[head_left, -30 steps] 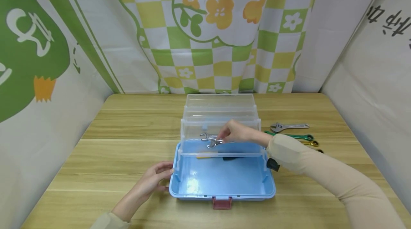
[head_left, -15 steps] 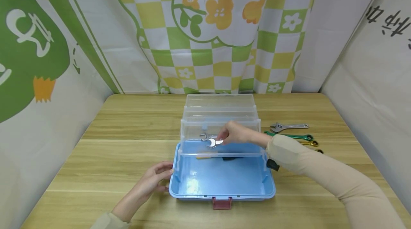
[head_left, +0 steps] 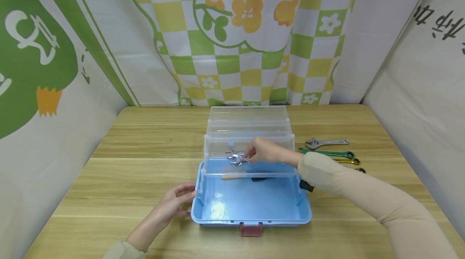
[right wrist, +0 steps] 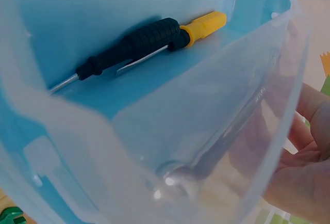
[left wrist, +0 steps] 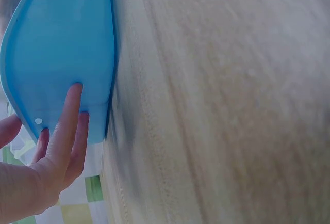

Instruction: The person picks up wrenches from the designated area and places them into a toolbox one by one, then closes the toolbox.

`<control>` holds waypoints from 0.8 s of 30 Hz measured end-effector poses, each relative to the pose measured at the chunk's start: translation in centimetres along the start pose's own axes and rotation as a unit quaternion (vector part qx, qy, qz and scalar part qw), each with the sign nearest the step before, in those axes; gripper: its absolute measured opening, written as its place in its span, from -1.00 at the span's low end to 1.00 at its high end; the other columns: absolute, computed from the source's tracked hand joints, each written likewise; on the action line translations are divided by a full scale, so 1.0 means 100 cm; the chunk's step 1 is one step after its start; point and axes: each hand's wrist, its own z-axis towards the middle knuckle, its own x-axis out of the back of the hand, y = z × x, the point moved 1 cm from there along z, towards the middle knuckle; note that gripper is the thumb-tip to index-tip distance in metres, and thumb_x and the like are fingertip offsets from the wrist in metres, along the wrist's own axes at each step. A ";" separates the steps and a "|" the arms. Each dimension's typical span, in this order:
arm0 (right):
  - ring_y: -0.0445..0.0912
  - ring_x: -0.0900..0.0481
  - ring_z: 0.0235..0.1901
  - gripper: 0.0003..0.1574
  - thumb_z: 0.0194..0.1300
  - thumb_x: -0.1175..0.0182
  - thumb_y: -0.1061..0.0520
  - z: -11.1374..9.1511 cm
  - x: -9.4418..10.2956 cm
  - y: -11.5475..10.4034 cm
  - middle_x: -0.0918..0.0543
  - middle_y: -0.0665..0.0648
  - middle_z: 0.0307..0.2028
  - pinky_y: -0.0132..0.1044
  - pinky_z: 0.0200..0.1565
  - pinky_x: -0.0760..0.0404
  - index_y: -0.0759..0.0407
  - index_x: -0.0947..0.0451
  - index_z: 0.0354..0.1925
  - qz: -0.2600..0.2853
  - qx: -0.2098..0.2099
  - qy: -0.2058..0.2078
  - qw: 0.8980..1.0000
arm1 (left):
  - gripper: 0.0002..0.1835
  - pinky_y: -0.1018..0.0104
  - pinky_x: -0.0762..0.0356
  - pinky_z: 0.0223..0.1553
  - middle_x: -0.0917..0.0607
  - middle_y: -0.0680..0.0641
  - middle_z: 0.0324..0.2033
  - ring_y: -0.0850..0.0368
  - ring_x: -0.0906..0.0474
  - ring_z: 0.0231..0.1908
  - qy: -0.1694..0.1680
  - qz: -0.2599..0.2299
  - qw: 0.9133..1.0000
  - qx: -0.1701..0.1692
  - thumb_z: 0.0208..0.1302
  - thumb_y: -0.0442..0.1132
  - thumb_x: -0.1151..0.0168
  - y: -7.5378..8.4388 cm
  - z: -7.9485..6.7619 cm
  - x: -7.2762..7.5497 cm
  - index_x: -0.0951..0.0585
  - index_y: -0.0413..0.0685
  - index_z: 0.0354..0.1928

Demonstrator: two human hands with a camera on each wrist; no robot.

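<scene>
A blue toolbox (head_left: 250,222) stands with its translucent tiered trays (head_left: 250,175) raised at the back. My right hand (head_left: 267,151) pinches a silver open-end wrench (head_left: 237,159) in the front tray, beside a second silver wrench (head_left: 231,152). Tray plastic blurs the wrenches in the right wrist view, and fingers cover the held one's shaft in the head view. At the toolbox's left side, my left hand (head_left: 179,198) has its thumb by the rim. Its extended fingers (left wrist: 67,131) touch the outer wall.
On the toolbox floor lie a black-handled screwdriver (right wrist: 149,38) and a yellow-handled tool (right wrist: 206,25). Right of the box are an adjustable wrench (head_left: 327,142), a green wrench (head_left: 332,154), a gold wrench (head_left: 350,161) and a partly hidden dark one (head_left: 361,170). A red latch (head_left: 251,230) juts from the front.
My right hand has shifted slightly left, bringing the held wrench's head closer to the other wrench. The left hand stays in place against the toolbox.
</scene>
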 end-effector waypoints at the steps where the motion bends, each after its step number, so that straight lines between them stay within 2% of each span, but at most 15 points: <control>1: -0.21 -0.52 -0.44 -0.82 -0.03 -0.24 0.36 0.000 0.000 0.000 -0.65 0.11 -0.41 -0.46 -0.41 -0.55 0.31 -0.63 -0.34 -0.003 -0.002 0.000 1.000 | -0.38 0.04 -0.58 -0.24 -0.39 -0.34 0.02 0.00 -0.49 -0.13 0.000 0.000 1.000 0.000 0.20 -0.18 -0.08 0.000 0.000 0.000 -0.16 -0.49 0.15; 8: -0.17 -0.54 -0.38 -0.81 0.01 -0.24 0.31 0.000 -0.002 -0.001 -0.66 0.10 -0.37 -0.44 -0.35 -0.56 0.25 -0.63 -0.30 -0.034 -0.023 -0.002 0.999 | -0.37 0.04 -0.58 -0.23 -0.40 -0.33 0.02 0.01 -0.49 -0.14 -0.001 0.002 1.000 0.004 0.20 -0.17 -0.08 0.000 0.000 0.000 -0.16 -0.49 0.16; 17: -0.24 -0.40 -0.55 -0.79 0.06 -0.23 0.26 -0.002 -0.005 -0.002 -0.59 0.01 -0.48 -0.50 -0.55 -0.43 0.24 -0.62 -0.25 -0.061 -0.028 -0.004 0.998 | -0.38 0.04 -0.58 -0.22 -0.40 -0.32 0.01 0.03 -0.49 -0.15 0.002 0.002 1.000 0.007 0.20 -0.17 -0.07 0.000 0.001 0.000 -0.16 -0.49 0.15; 24: -0.23 -0.35 -0.58 -0.72 0.12 -0.19 0.23 -0.004 -0.006 -0.006 -0.58 0.02 -0.47 -0.51 -0.58 -0.38 0.24 -0.58 -0.14 -0.085 -0.026 -0.023 0.996 | -0.38 0.04 -0.58 -0.22 -0.37 -0.35 0.03 0.02 -0.48 -0.15 0.002 0.002 1.000 0.006 0.20 -0.17 -0.07 0.000 0.001 0.000 -0.16 -0.49 0.15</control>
